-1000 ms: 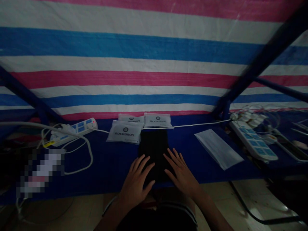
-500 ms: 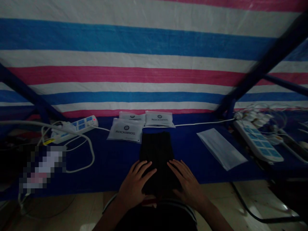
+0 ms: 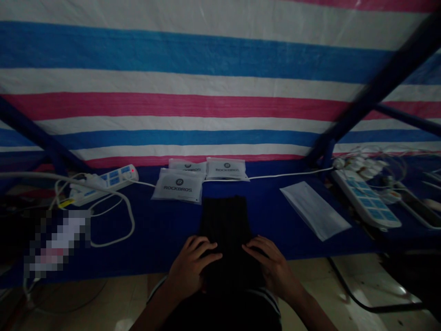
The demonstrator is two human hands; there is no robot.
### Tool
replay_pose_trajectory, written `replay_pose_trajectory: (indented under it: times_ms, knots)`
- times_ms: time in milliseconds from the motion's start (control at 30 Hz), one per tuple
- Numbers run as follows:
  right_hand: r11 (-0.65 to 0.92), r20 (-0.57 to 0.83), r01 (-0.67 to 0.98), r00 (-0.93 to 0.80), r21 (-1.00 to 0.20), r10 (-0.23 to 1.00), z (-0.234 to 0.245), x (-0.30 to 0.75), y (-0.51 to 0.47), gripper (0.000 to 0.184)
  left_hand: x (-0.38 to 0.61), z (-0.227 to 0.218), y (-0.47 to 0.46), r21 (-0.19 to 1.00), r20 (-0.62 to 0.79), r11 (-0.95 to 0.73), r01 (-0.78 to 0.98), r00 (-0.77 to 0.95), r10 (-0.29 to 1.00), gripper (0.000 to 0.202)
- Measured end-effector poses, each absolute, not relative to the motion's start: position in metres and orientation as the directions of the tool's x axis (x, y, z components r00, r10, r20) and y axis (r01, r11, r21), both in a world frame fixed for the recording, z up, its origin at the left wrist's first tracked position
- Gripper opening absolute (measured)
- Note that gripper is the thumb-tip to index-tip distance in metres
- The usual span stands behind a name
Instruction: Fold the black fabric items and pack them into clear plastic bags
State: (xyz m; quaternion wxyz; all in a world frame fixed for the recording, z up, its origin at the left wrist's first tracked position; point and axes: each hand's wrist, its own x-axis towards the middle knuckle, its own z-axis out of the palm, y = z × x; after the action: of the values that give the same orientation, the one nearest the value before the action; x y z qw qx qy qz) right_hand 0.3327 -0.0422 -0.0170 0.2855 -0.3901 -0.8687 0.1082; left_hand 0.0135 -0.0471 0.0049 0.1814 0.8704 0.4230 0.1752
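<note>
A dark, folded piece of black cloth lies lengthwise in front of me, its near end over the edge of the blue table. My left hand holds its left side, fingers bent over the top. On the right side, my right hand grips it in the same way. Both thumbs are hidden. Just beyond the cloth lie three frosted zip bags printed ROCKBROS: a front bag, one partly behind it, and a right-hand bag. A plain frosted bag lies flat to the right.
A white power strip with looped cables is at left, near a blurred-out patch. Another power strip with plugs and tangled wires sits at right. Blue frame bars slant up before a striped sheet.
The black cloth has slid slightly towards me, its far edge now further from the bags. Both hands have moved nearer to me, and their fingers are more bent around its sides.
</note>
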Motion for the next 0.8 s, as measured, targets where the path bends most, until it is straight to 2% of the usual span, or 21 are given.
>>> replay_pose_trajectory:
  times_ms: [167,300,533,667,800]
  knots:
    - [0.651,0.385,0.603,-0.525,-0.461,0.759,-0.012,0.334,-0.038,0.06,0.011,0.003,-0.045,0.547,0.215,-0.569,0.614,0.554,0.805,0.07]
    - [0.641,0.361,0.618,-0.531,-0.455,0.767,-0.007,0.333,-0.034,0.044,0.014,0.006,-0.041,0.613,0.271,-0.545,0.572,0.497,0.825,0.067]
    - [0.634,0.356,0.614,-0.525,-0.471,0.773,-0.005,0.321,-0.015,0.038,0.017,0.007,-0.031,0.611,0.382,-0.523,0.594,0.358,0.852,0.036]
    - [0.506,0.366,0.668,-0.354,-0.546,0.861,-0.009,0.311,-0.005,0.027,0.019,0.003,-0.019,0.68,0.334,-0.422,0.599,0.26,0.906,0.017]
    - [0.362,0.321,0.685,-0.193,-0.632,0.927,-0.006,0.301,0.005,0.04,0.024,0.006,-0.004,0.801,0.202,-0.225,0.555,0.103,0.974,0.019]
